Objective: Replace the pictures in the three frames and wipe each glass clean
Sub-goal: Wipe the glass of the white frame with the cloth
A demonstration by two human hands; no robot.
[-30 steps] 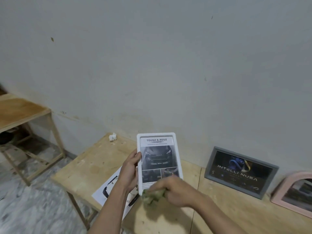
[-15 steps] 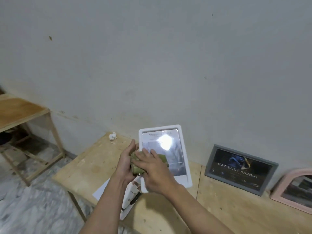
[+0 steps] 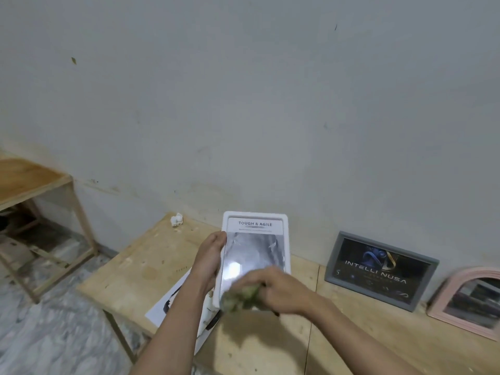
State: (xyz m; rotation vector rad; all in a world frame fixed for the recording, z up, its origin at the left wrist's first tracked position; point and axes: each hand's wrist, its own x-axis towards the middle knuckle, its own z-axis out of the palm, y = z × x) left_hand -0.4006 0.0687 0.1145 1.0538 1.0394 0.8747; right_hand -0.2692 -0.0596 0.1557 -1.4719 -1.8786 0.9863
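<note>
My left hand [image 3: 209, 255] grips the left edge of a white picture frame [image 3: 255, 219], held upright above the wooden table [image 3: 130, 272]. Its picture reads "TOUGH & AGILE" and the glass glares. My right hand [image 3: 278, 289] holds a crumpled green cloth [image 3: 238, 297] against the frame's lower part, blurred by motion. A grey frame [image 3: 378, 269] with a dark "INTELLI NUSA" picture leans on the wall to the right. Beside it at the far right leans a pink arched frame [image 3: 465, 299].
A loose printed sheet [image 3: 167, 304] lies on the table under my left forearm. A small white object [image 3: 176, 219] sits at the table's back edge by the wall. Another wooden table [image 3: 29, 182] stands at the left over a marble floor.
My right hand swept the cloth from the frame's upper left down to its lower edge. The frame tilted, shifting the glare lower on the glass.
</note>
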